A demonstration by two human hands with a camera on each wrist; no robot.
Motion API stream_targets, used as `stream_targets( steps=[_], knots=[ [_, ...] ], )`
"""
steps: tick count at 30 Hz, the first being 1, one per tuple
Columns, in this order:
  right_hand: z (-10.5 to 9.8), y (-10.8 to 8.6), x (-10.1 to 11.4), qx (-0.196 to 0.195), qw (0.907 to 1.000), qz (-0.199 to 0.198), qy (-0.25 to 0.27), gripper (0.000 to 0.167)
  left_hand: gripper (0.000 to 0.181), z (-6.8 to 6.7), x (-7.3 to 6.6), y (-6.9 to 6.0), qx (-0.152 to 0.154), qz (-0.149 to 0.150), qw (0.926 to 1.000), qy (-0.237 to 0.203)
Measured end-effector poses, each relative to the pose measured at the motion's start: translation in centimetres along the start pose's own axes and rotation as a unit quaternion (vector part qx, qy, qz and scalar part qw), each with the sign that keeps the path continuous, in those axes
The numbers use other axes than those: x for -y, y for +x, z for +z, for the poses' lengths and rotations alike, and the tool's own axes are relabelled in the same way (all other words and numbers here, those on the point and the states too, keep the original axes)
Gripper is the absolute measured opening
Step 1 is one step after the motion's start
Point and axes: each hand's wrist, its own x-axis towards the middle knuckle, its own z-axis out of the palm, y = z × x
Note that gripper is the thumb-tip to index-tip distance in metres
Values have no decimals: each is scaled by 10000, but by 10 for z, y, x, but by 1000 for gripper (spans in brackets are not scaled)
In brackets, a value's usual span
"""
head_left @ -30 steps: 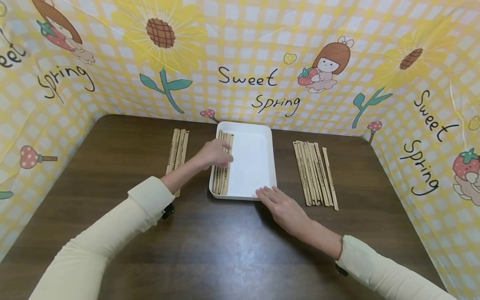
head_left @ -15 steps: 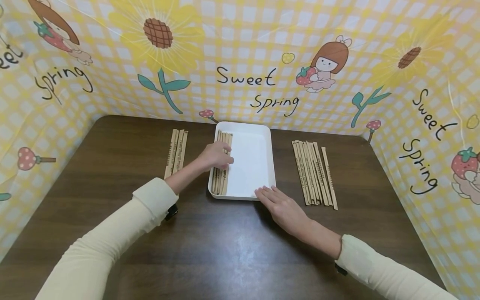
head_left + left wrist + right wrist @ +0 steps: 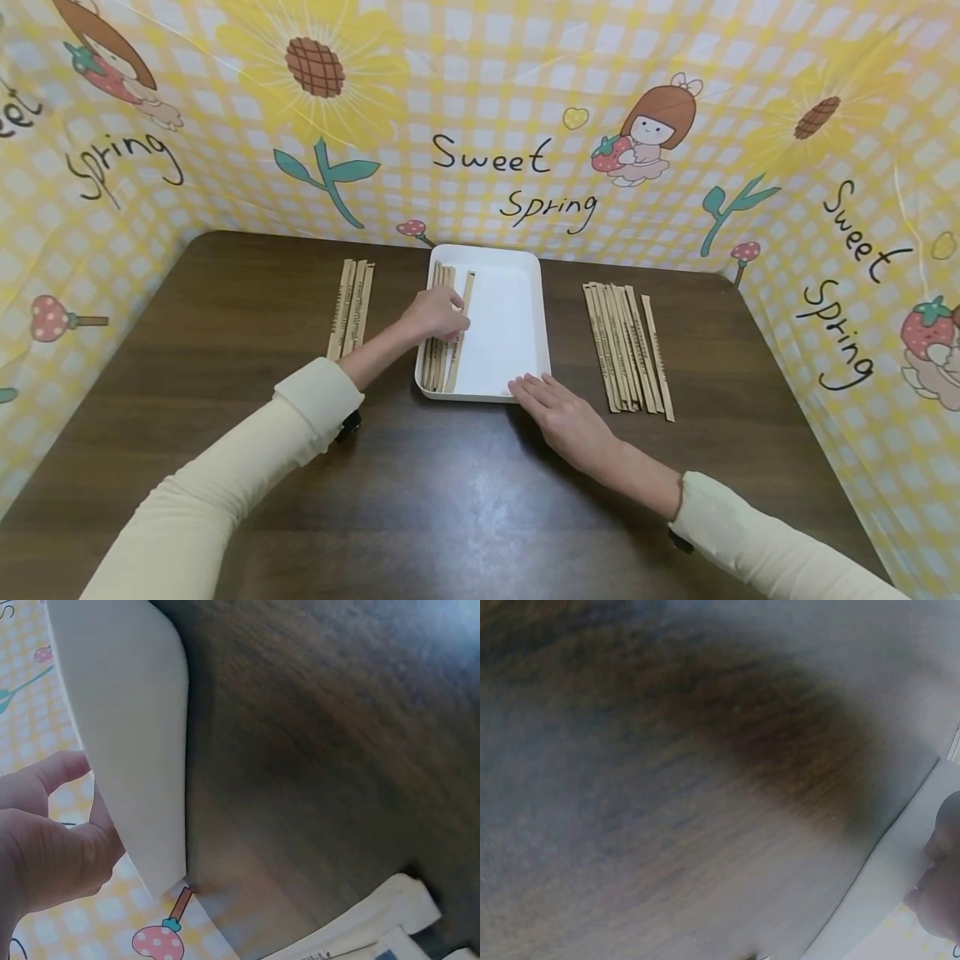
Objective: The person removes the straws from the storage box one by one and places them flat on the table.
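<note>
A white rectangular tray [image 3: 504,321] lies on the table with several slim brown paper-wrapped sticks [image 3: 435,367] lined up along its left side. My left hand [image 3: 435,312] reaches into the tray and pinches one paper-wrapped stick [image 3: 452,375], which stands apart from the others, slightly slanted. Its middle is hidden behind the fingers. In the left wrist view, the tray's outer wall [image 3: 139,750] covers part of the left hand [image 3: 56,847]. My right hand [image 3: 558,412] rests with straight fingers on the tray's near right corner. The right wrist view shows its fingers [image 3: 941,896] by the tray wall [image 3: 877,877].
Several more wrapped sticks [image 3: 618,350] lie right of the tray, the outermost one [image 3: 657,358] a little apart. A smaller group [image 3: 351,304] lies to its left, partly under the left forearm. A printed yellow checked cloth [image 3: 495,108] surrounds the dark wooden table [image 3: 465,500].
One stick in the tray has moved rightward, leaving a gap beside the group. The left hand has shifted very slightly to the right; the right hand stays at the corner.
</note>
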Motion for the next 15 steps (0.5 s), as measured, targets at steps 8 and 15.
stream_targets(
  steps=[8, 15],
  knots=[
    [-2, 1, 0, 58, 10000, 29, 22, 55, 10, 4, -1, 4, 220, 238, 9982, 505],
    [0, 1, 0, 26, 10000, -2, -18, 57, 38, 15, 3, 11, 187, 778, 9898, 1176]
  ],
)
